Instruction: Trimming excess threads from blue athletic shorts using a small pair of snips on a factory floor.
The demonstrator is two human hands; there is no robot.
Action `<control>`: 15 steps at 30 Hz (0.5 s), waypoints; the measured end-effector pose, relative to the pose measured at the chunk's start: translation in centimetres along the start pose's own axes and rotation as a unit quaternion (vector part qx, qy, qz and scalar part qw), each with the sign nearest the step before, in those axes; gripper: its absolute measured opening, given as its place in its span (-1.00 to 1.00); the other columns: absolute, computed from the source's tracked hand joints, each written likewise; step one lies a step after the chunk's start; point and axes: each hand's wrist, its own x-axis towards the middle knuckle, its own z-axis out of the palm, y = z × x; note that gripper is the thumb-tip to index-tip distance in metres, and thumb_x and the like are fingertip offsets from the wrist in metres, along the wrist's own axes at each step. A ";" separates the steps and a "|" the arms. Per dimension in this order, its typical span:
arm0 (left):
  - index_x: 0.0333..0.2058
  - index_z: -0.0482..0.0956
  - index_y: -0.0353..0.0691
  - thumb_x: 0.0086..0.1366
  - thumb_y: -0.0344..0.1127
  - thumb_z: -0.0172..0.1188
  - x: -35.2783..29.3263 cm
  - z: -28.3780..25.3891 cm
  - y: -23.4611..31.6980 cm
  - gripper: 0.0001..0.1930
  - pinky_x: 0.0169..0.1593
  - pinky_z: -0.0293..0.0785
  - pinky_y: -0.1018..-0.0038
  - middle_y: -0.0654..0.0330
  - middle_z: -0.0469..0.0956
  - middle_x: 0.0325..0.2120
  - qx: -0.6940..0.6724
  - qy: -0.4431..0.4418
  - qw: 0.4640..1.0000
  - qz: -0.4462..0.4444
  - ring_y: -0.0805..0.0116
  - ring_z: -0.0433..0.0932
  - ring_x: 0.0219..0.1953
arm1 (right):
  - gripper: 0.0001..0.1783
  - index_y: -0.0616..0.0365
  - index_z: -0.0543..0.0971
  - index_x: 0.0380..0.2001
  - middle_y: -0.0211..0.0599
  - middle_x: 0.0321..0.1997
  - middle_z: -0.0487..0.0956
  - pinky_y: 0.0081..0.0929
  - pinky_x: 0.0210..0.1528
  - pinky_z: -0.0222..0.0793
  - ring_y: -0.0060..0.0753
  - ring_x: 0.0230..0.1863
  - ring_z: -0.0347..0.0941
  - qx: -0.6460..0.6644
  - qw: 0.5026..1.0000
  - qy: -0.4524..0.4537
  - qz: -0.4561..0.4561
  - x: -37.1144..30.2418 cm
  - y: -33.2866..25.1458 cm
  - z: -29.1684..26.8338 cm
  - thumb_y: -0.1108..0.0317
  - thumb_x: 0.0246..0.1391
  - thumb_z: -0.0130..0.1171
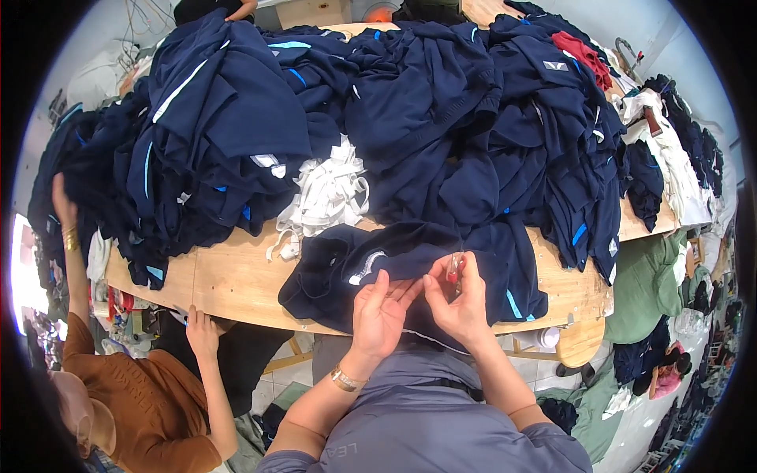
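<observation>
A navy garment [418, 244] lies spread at the table's front edge, in front of me. On it shows a white curved strip [367, 268], perhaps a drawstring or trim. My left hand [381, 311] is turned palm up over the garment's near part, fingers stretched toward the right hand. Closed round a small shiny tool with a red part, which looks like thread snips [454, 270], my right hand [459, 303] is just beside the left fingertips. Whether a thread runs between the hands is too small to tell.
Heaps of navy garments [426, 102] with light blue trims cover the far side of the wooden table [229, 268]. A tangle of white strips [327, 193] lies mid-table. At left, a person in a brown shirt [150, 402] reaches into the pile. Green cloth [650, 284] hangs at right.
</observation>
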 end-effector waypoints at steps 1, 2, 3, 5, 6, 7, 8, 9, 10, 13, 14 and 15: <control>-0.30 0.56 -0.31 0.36 -0.23 -0.07 0.0 0.3 0.0 -0.71 0.07 0.35 0.33 0.05 0.54 -0.19 0.007 0.037 0.999 0.002 0.28 0.47 -0.06 | -0.72 0.22 0.29 -0.36 -0.42 -0.56 0.41 -0.75 -0.64 0.17 -0.73 -0.65 0.24 0.029 1.000 0.005 -0.006 0.0 -0.1 0.1 0.53 -0.07 0.21; -0.30 0.56 -0.31 0.36 -0.23 -0.07 0.0 0.0 -0.1 -0.71 0.07 0.35 0.33 0.05 0.54 -0.19 0.007 0.037 0.999 0.002 0.28 0.47 -0.06 | -0.72 0.22 0.29 -0.36 -0.42 -0.56 0.41 -0.75 -0.64 0.17 -0.73 -0.65 0.24 0.029 1.000 0.005 -0.005 0.1 -0.4 0.3 0.53 -0.07 0.21; -0.36 0.56 -0.29 0.36 -0.24 -0.06 -0.1 -0.6 -0.4 -0.72 0.05 0.35 0.34 0.07 0.55 -0.21 0.021 0.026 0.999 0.008 0.30 0.48 -0.07 | -0.71 0.22 0.30 -0.36 -0.41 -0.54 0.42 -0.76 -0.63 0.18 -0.73 -0.65 0.25 0.017 1.000 -0.002 -0.006 0.2 -0.9 0.5 0.52 -0.08 0.22; -0.48 0.56 -0.25 0.36 -0.27 -0.05 -0.2 -1.5 -0.8 -0.70 0.02 0.35 0.37 0.10 0.56 -0.26 0.040 0.017 0.999 0.009 0.32 0.50 -0.12 | -0.71 0.22 0.31 -0.35 -0.38 -0.55 0.43 -0.71 -0.61 0.23 -0.69 -0.63 0.29 -0.008 1.000 -0.021 0.010 0.4 -1.5 0.9 0.50 -0.07 0.24; -0.48 0.56 -0.25 0.36 -0.27 -0.05 -0.3 -1.6 -1.0 -0.70 0.02 0.35 0.37 0.10 0.56 -0.26 0.041 0.016 0.999 0.009 0.32 0.50 -0.12 | -0.71 0.22 0.31 -0.35 -0.38 -0.55 0.43 -0.71 -0.61 0.23 -0.69 -0.63 0.29 -0.008 1.000 -0.021 0.010 0.3 -1.2 1.0 0.50 -0.07 0.24; -0.33 0.54 -0.32 0.37 -0.25 -0.09 -0.3 -1.5 -1.1 -0.72 0.08 0.32 0.36 0.07 0.54 -0.19 0.041 -0.004 0.999 0.016 0.30 0.48 -0.07 | -0.72 0.23 0.31 -0.35 -0.36 -0.56 0.44 -0.68 -0.61 0.24 -0.66 -0.63 0.31 -0.026 1.000 -0.012 -0.003 0.3 -0.5 1.3 0.50 -0.06 0.22; -0.17 0.51 -0.38 0.38 -0.23 -0.12 -0.3 -1.5 -1.2 -0.67 0.14 0.28 0.36 0.04 0.52 -0.13 0.042 -0.025 0.999 0.023 0.28 0.46 -0.03 | -0.73 0.23 0.30 -0.34 -0.33 -0.57 0.44 -0.65 -0.60 0.25 -0.62 -0.62 0.33 -0.043 0.999 -0.002 -0.017 0.3 -0.3 1.4 0.50 -0.04 0.21; -0.15 0.51 -0.36 0.38 -0.22 -0.12 -0.3 -1.5 -1.2 -0.67 0.15 0.26 0.36 0.05 0.51 -0.12 0.033 -0.025 0.999 0.018 0.29 0.45 -0.02 | -0.75 0.24 0.29 -0.35 -0.30 -0.59 0.44 -0.60 -0.59 0.28 -0.55 -0.61 0.36 -0.030 0.999 0.000 -0.015 0.3 -0.4 1.3 0.52 -0.01 0.18; -0.15 0.51 -0.36 0.38 -0.22 -0.12 -0.3 -1.5 -1.0 -0.67 0.15 0.26 0.36 0.05 0.51 -0.12 0.033 -0.025 0.999 0.018 0.29 0.45 -0.02 | -0.75 0.24 0.29 -0.35 -0.30 -0.59 0.44 -0.60 -0.59 0.28 -0.55 -0.61 0.36 -0.030 0.999 -0.001 -0.015 0.3 -0.4 1.3 0.52 -0.01 0.18; -0.12 0.50 -0.34 0.38 -0.22 -0.13 -0.1 -1.0 -0.5 -0.67 0.16 0.26 0.33 0.06 0.51 -0.11 0.026 -0.040 0.999 0.007 0.29 0.45 -0.02 | -0.74 0.24 0.26 -0.39 -0.29 -0.57 0.46 -0.59 -0.55 0.31 -0.54 -0.57 0.39 -0.011 1.000 -0.015 0.017 0.2 -0.2 0.8 0.54 -0.02 0.17; -0.13 0.50 -0.34 0.38 -0.21 -0.13 -0.1 -0.8 -0.4 -0.67 0.15 0.27 0.32 0.06 0.52 -0.13 0.025 -0.029 0.999 0.004 0.29 0.46 -0.02 | -0.74 0.24 0.26 -0.39 -0.29 -0.57 0.46 -0.59 -0.55 0.31 -0.54 -0.57 0.39 -0.011 1.000 -0.015 0.018 0.1 -0.2 0.5 0.54 -0.02 0.17; -0.14 0.49 -0.34 0.38 -0.21 -0.14 -0.1 -0.6 -0.3 -0.67 0.15 0.28 0.31 0.07 0.53 -0.15 0.023 -0.018 1.000 0.002 0.29 0.46 -0.03 | -0.74 0.24 0.25 -0.39 -0.29 -0.56 0.46 -0.59 -0.54 0.31 -0.54 -0.57 0.39 -0.008 0.999 -0.025 0.028 0.1 -0.1 0.3 0.54 -0.02 0.17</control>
